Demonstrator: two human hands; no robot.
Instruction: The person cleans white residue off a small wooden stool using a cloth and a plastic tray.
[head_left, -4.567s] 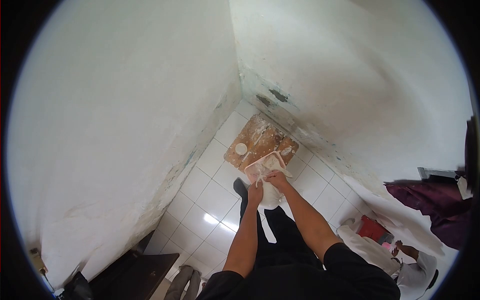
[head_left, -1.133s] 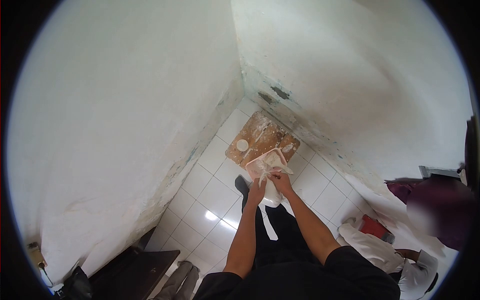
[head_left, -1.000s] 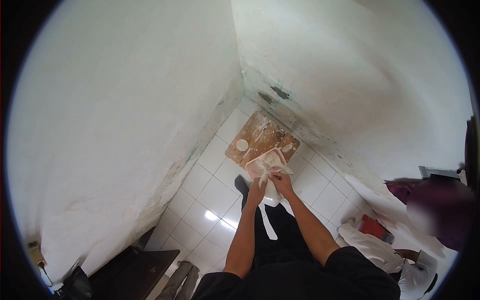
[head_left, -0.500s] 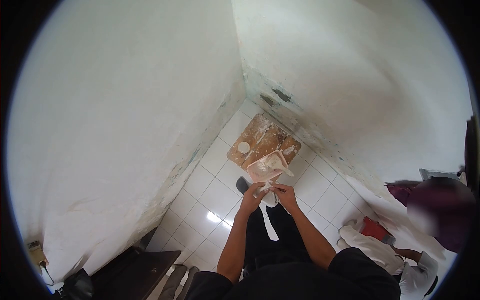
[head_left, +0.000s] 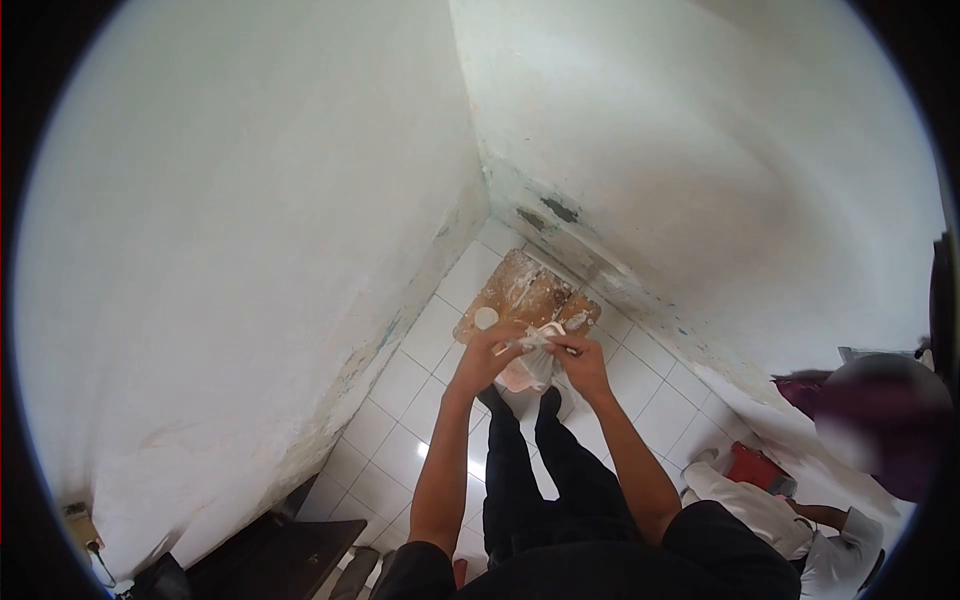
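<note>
A thin whitish plastic bag (head_left: 538, 362) hangs between my two hands, its upper edge gathered at the fingers. My left hand (head_left: 492, 350) is closed on the bag's left side, and my right hand (head_left: 580, 358) pinches its right side. Below and partly behind the bag is a pink tub (head_left: 516, 377), mostly hidden by it and my hands. Under these lies a wooden board (head_left: 497, 292) smeared with white material. On the board's left edge stands a small white round container (head_left: 486, 318).
Two walls with peeling lower paint meet ahead, above white floor tiles (head_left: 403, 378). Dark furniture (head_left: 270, 555) stands at lower left. At lower right a person in light clothes (head_left: 750, 510) crouches by a red bucket (head_left: 750, 464). A blurred purple object (head_left: 880, 420) hangs at right.
Both my hands have risen and moved forward over the board, lifting the plastic bag so it hangs down and covers much of the tub. My feet show more clearly.
</note>
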